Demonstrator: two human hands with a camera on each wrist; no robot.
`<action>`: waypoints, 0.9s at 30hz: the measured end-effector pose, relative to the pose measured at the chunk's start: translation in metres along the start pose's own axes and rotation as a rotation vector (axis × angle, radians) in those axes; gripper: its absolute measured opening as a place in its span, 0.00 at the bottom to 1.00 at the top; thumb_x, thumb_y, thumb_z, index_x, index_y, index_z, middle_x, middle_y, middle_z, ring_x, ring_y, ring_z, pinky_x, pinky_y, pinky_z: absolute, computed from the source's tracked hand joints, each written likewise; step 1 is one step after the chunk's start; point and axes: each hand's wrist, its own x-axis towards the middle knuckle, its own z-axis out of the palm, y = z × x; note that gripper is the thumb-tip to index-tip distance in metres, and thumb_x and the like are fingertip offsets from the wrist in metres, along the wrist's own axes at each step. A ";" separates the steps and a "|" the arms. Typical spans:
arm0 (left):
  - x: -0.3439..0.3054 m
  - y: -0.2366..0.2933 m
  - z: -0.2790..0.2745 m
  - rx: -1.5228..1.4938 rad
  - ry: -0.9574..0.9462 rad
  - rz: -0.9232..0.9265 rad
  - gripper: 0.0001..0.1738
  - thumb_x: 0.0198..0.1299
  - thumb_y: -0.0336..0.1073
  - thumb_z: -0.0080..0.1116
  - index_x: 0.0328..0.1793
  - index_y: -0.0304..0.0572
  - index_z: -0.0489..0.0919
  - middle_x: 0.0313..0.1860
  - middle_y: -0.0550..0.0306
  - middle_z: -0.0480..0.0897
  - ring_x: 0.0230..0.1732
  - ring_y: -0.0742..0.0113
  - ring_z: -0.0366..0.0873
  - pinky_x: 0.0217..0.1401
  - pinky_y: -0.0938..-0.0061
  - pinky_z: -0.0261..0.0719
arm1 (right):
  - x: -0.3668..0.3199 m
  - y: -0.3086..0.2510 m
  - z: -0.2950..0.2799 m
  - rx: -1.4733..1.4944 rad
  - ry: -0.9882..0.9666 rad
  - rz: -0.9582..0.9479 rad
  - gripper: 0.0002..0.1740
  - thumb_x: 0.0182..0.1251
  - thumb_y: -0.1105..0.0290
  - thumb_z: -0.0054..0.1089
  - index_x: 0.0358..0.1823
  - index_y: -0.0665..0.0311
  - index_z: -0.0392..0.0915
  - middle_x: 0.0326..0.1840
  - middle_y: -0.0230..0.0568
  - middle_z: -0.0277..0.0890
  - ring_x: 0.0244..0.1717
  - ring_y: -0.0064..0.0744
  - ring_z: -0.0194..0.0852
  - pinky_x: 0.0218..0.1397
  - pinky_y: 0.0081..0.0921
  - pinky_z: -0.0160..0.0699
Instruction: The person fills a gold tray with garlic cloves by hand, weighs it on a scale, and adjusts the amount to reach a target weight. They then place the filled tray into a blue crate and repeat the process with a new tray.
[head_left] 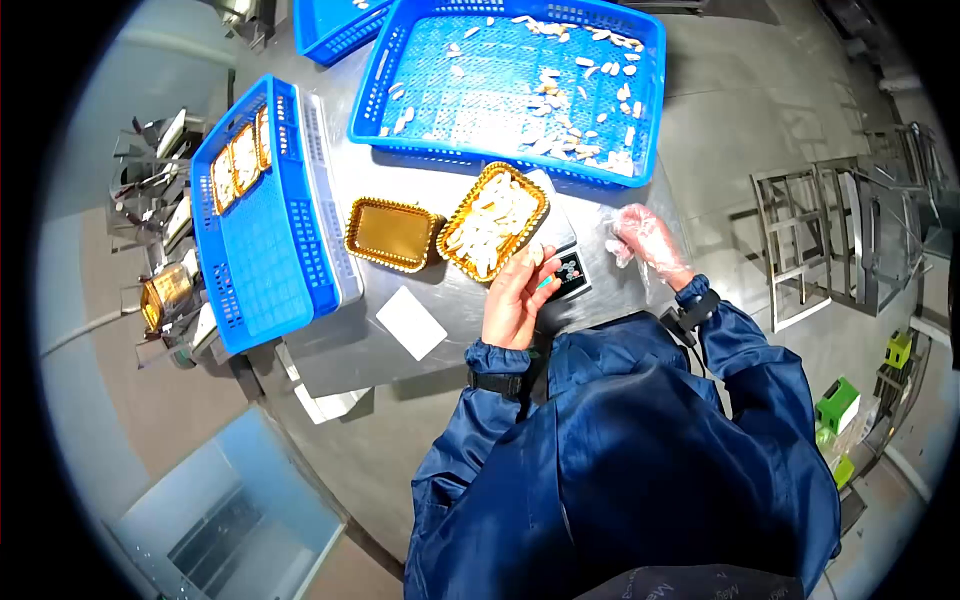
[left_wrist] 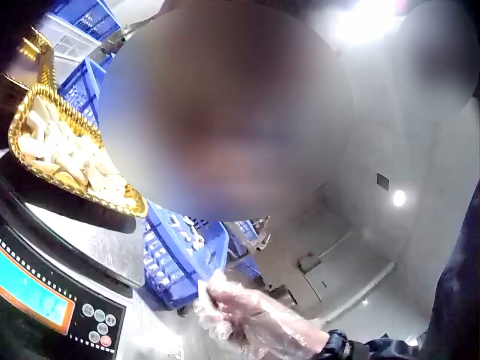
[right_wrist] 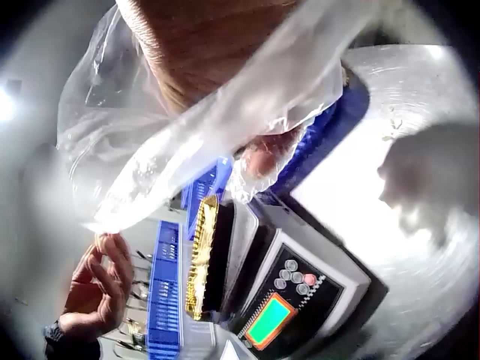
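Large crate (head_left: pixel 455 115) blue, grid-patterned floor; side crate (head_left: pixel 265 265) same blue; filled tray (head_left: pixel 546 210) gold, ribbed rim; pieces (head_left: pixel 495 215) off-white; neighbouring tray (head_left: pixel 395 232) gold; scale panel (right_wrist: pixel 285 294) black, white dashes, grey buttons (right_wrist: pixel 280 283), one red; display (right_wrist: pixel 271 322) green in right wrist view, cyan in left, orange border; jacket (head_left: pixel 640 440) navy; card (head_left: pixel 412 323) white

2 navy sleeves (head_left: pixel 462 425), R glove (head_left: pixel 650 238) prob. plastic.

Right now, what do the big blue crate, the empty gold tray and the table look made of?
Big blue crate: plastic, from its moulded, perforated walls.
Gold tray: shiny, with a crimped rim; thin plastic or foil, I can't tell.
Table: metal, probably steel, from its smooth grey sheen.
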 end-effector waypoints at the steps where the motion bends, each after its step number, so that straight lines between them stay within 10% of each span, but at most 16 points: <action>1: 0.002 -0.002 0.000 0.004 -0.003 -0.016 0.18 0.69 0.38 0.51 0.60 0.38 0.72 0.57 0.50 0.78 0.56 0.64 0.77 0.56 0.70 0.80 | -0.008 -0.005 0.001 0.075 -0.081 -0.049 0.10 0.68 0.69 0.57 0.46 0.65 0.71 0.32 0.30 0.72 0.30 0.17 0.74 0.29 0.18 0.77; 8: 0.011 -0.023 0.014 0.067 -0.072 -0.122 0.19 0.68 0.39 0.51 0.60 0.37 0.72 0.58 0.51 0.77 0.56 0.64 0.77 0.57 0.70 0.79 | -0.069 -0.071 0.031 0.009 -0.330 -0.013 0.21 0.65 0.74 0.55 0.60 0.67 0.71 0.36 0.30 0.73 0.31 0.19 0.74 0.38 0.19 0.78; 22: 0.030 -0.078 0.087 -0.028 0.009 -0.051 0.17 0.67 0.38 0.53 0.58 0.38 0.73 0.53 0.51 0.79 0.52 0.66 0.78 0.56 0.72 0.79 | -0.043 -0.112 -0.052 -0.041 -0.336 -0.058 0.08 0.65 0.69 0.58 0.38 0.67 0.74 0.33 0.33 0.75 0.33 0.20 0.73 0.35 0.22 0.77; 27: 0.034 -0.092 0.104 -0.021 0.071 -0.035 0.17 0.68 0.38 0.52 0.58 0.36 0.73 0.48 0.56 0.80 0.45 0.71 0.79 0.48 0.77 0.80 | -0.049 -0.127 -0.064 -0.702 -0.298 -0.565 0.09 0.60 0.70 0.60 0.40 0.67 0.79 0.36 0.41 0.78 0.38 0.38 0.79 0.42 0.30 0.76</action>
